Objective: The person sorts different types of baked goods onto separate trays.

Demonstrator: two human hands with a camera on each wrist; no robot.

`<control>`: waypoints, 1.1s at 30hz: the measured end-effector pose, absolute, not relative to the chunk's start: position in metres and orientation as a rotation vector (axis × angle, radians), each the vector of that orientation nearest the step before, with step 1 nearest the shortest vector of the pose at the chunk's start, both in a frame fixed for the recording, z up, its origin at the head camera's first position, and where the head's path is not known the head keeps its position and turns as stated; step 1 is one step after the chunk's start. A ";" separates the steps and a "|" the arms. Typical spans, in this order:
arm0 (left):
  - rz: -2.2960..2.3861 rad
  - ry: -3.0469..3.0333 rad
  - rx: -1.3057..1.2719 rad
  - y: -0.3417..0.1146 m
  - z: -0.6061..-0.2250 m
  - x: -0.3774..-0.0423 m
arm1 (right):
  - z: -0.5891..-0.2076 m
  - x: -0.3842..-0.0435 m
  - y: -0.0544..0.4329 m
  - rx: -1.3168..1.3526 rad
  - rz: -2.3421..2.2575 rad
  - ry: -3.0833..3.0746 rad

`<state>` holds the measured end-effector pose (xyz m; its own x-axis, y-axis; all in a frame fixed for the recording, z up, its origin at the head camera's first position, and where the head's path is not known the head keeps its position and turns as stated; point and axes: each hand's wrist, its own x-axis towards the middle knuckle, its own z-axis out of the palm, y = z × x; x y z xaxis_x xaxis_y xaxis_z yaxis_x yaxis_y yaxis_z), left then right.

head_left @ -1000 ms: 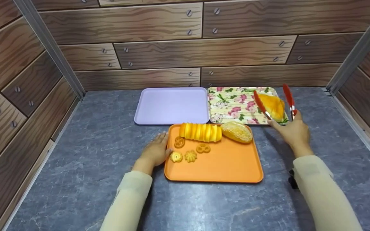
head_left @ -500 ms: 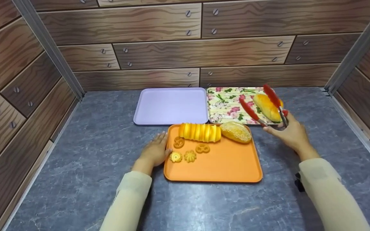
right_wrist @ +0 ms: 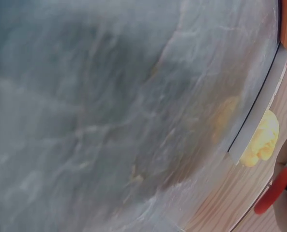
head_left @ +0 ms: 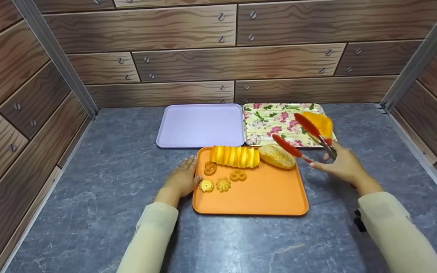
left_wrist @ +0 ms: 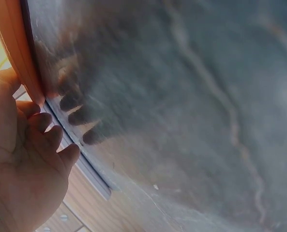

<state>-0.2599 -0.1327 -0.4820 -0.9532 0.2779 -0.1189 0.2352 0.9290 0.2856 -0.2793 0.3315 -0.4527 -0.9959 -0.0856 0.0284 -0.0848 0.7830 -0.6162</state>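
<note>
My right hand (head_left: 345, 165) grips a pair of tongs (head_left: 286, 146) with red tips and metal arms. The tongs are spread with nothing between them, one tip over the sesame-topped bread roll (head_left: 279, 159), the other before a golden bread (head_left: 323, 122) on the floral tray (head_left: 258, 132). In the right wrist view the tongs (right_wrist: 275, 189) show only in part. My left hand (head_left: 180, 179) rests beside the orange tray (head_left: 268, 197), its thumb at the rim and its fingers on the table. In the left wrist view the thumb touches the orange tray (left_wrist: 18, 43).
A lilac tray (head_left: 199, 125) lies left of the floral one. The orange tray also bears a sliced loaf (head_left: 235, 156), two pretzels (head_left: 238, 175) and two round cookies (head_left: 223, 184). Wood-plank-patterned walls (head_left: 188, 62) enclose the grey table (head_left: 120, 159) at back and sides.
My right hand has drawn the tongs left and toward me, off the golden bread, which stays on the floral tray. My left hand has stayed by the orange tray.
</note>
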 end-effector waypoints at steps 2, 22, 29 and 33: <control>0.408 2.930 0.392 -0.133 -0.482 -0.260 | -0.453 -0.278 0.332 -0.146 -1.013 2.944; 0.423 2.916 0.368 -0.135 -0.484 -0.262 | -0.464 -0.266 0.324 -0.321 -0.980 2.855; 0.412 2.908 0.377 -0.134 -0.482 -0.261 | -0.466 -0.264 0.323 -0.361 -0.896 2.857; 0.412 2.905 0.370 -0.133 -0.481 -0.261 | -0.468 -0.263 0.323 -0.352 -0.887 2.847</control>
<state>-0.2606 -0.1329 -0.4814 -0.9519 0.2693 -0.1459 0.2181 0.9305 0.2943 -0.2626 0.3227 -0.4683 -0.9630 -0.2622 -0.0624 -0.1804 0.7989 -0.5738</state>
